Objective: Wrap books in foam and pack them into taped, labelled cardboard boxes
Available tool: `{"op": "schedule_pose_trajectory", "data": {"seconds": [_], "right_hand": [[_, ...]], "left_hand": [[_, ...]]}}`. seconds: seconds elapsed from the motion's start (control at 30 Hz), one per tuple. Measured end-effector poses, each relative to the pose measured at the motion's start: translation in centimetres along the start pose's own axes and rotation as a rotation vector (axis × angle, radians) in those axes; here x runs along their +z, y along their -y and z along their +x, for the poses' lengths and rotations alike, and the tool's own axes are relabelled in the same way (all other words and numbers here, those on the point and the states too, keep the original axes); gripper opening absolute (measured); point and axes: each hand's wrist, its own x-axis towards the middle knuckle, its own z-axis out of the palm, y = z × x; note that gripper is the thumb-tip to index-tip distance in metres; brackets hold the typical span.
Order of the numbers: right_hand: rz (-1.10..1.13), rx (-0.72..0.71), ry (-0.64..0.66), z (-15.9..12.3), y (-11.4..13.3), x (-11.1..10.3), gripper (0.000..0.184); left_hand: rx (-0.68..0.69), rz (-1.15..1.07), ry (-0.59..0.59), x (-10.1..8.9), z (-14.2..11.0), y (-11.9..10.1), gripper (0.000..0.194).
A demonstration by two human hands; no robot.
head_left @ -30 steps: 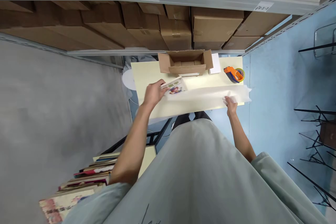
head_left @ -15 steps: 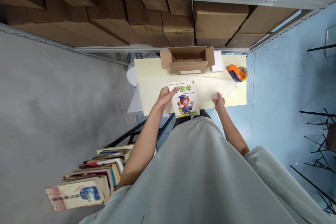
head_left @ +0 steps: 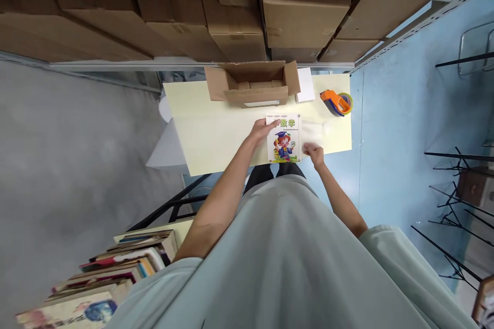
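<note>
Book [head_left: 283, 144] shifts rightward | left fingers [head_left: 274, 124] pinch its left side | long axis fore-aft | right hand [head_left: 315, 155] just beside, grip unclear

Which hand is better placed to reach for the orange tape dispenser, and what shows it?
Probably the right hand: it is nearer the tape dispenser, on the same side of the book. The left hand is farther off and grips the book.

The tabletop [head_left: 216, 136] is bright, the boxes [head_left: 304, 18] shadowed, the edges stretched.
</note>
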Motion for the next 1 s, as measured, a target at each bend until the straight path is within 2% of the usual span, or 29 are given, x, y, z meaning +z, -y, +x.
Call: {"op": "schedule_pose_trajectory", "data": {"seconds": [0.1, 0.2, 0.27, 0.33, 0.47, 0.6, 0.7, 0.8, 0.9, 1.0], "right_hand": [[0.054, -0.009, -0.054, -0.2, -0.4, -0.4, 0.038], [0.066, 0.006, 0.012, 0.1, -0.1, -0.6, 0.045], [-0.019, -0.027, 0.042, 0.4, 0.1, -0.3, 0.052], [-0.13, -0.087, 0.029, 1.0, 0.3, 0.3, 0.052], [-0.209, -0.145, -0.026, 2.2, 0.3, 1.3, 0.037], [-0.253, -0.183, -0.041, 2.5, -0.2, 1.6, 0.041], [-0.191, -0.174, -0.004, 2.4, -0.4, 1.8, 0.05], [-0.172, -0.155, -0.029, 2.6, -0.4, 1.6, 0.052], [-0.172, -0.134, -0.07, 2.9, 0.0, 0.9, 0.052], [-0.111, -0.103, -0.032, 2.7, 0.6, 0.3, 0.06]], "left_hand": [[-0.016, 0.032, -0.022, 1.5, 0.6, 0.7, 0.077], [-0.049, 0.054, -0.071, 2.9, 1.3, 1.8, 0.068], [-0.057, 0.057, -0.104, 3.7, 1.8, 2.7, 0.059], [-0.038, 0.067, -0.128, 3.9, 2.1, 3.5, 0.047], [0.05, 0.235, -0.136, 2.7, 1.7, 4.9, 0.036], [0.0, 0.357, -0.103, 0.1, -0.2, 6.1, 0.031], [-0.04, 0.252, -0.043, -2.0, -1.9, 6.8, 0.043], [-0.052, 0.067, 0.047, -3.7, -2.6, 6.7, 0.06], [-0.041, -0.02, 0.135, -3.4, -1.8, 5.9, 0.065], [-0.024, -0.041, 0.149, -0.9, 0.1, 5.0, 0.058]]}}
